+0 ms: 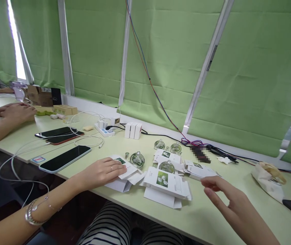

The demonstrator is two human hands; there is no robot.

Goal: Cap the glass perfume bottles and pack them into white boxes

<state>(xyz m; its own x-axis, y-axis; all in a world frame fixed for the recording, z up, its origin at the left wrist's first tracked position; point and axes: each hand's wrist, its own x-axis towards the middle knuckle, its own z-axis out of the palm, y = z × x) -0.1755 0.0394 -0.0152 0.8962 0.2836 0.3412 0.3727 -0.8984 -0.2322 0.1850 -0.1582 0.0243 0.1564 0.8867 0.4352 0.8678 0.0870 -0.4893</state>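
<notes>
Two hands at desk edge. Left hand flat on carton, fingers extended, no grip. Right hand hovers open, empty, just right of printed box. Globe just behind carton.

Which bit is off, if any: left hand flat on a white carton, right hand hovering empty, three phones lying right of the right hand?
The phones. Head view: the three phones lie left of the left hand, which is flat on the white carton; the right hand hovers empty.

Three phones lie near a white power strip, and a paper bag sits far right.
</notes>
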